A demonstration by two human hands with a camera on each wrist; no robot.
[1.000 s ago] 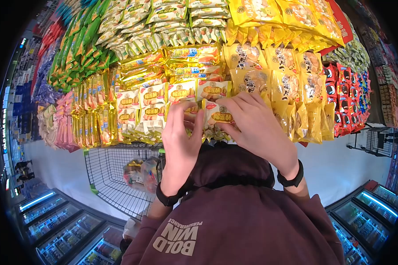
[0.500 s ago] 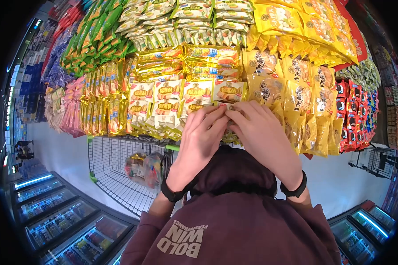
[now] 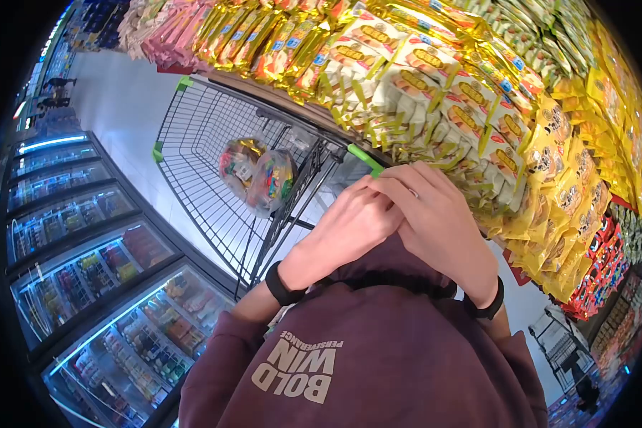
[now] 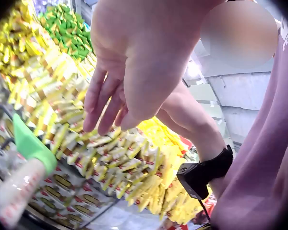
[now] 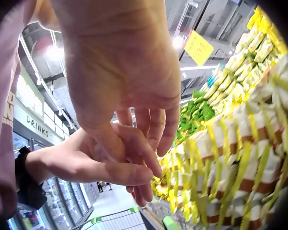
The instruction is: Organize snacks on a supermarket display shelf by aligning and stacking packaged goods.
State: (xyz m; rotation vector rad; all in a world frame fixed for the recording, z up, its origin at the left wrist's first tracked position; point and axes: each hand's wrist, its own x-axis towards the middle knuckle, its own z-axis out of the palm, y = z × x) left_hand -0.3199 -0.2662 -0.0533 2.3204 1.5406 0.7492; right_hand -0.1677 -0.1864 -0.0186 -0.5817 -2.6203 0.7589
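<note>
"Hands?"
"2: your left hand and right hand, touching, fingers relaxed and extended, no item visible in either."
"Around them?"
"Green cart grip: 1, just beyond both; contact unclear. White-and-yellow packets: stacked beyond your right. Cart: beyond your left."
"Handling?"
"Probably best: fingers loose, knuckles clear of packets."

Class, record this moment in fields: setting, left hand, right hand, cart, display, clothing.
Setting: shop aisle, glass-door cabinets at head view's left
Left hand: touching the right hand
Right hand: over the left hand's fingers; no packet visible in either
Cart: wire, bagged goods inside
Display: white packets beside yellow packets
Clothing: purple sweatshirt
</note>
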